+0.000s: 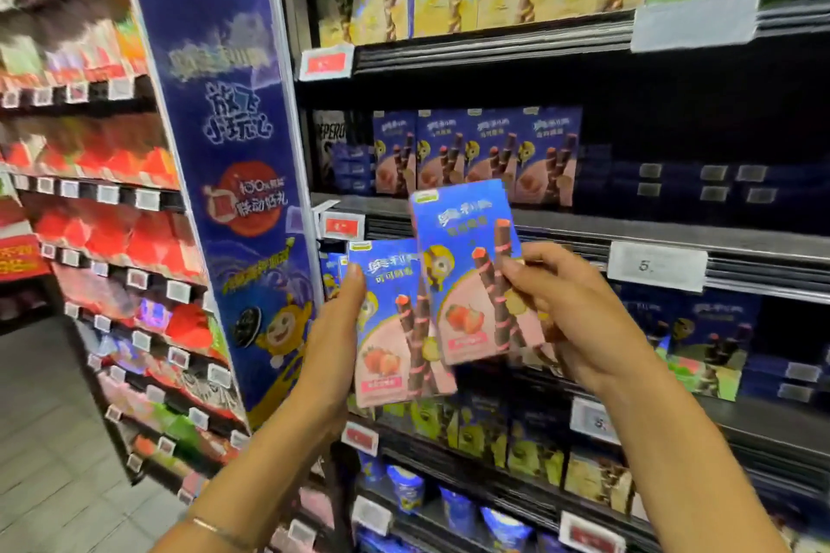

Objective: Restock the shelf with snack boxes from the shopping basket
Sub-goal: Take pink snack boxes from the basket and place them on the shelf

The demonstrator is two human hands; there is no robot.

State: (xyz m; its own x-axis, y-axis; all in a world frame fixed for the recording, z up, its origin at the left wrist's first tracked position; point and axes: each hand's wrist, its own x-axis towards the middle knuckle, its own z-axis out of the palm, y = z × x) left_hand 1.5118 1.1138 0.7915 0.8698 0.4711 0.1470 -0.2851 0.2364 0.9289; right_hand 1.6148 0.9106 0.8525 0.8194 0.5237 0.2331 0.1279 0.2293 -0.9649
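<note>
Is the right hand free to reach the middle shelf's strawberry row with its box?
Probably yes: the right hand holds the upper box just below that row, nothing between them; the left hand and lower box sit aside.

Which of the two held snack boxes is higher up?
The upper box, in the right hand; it overlaps the front of the lower box in the left hand.

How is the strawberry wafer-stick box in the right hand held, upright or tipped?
Upright, top leaning slightly left. The strawberry wafer-stick box shows its logo uppermost; the right hand pinches its right edge.
</note>
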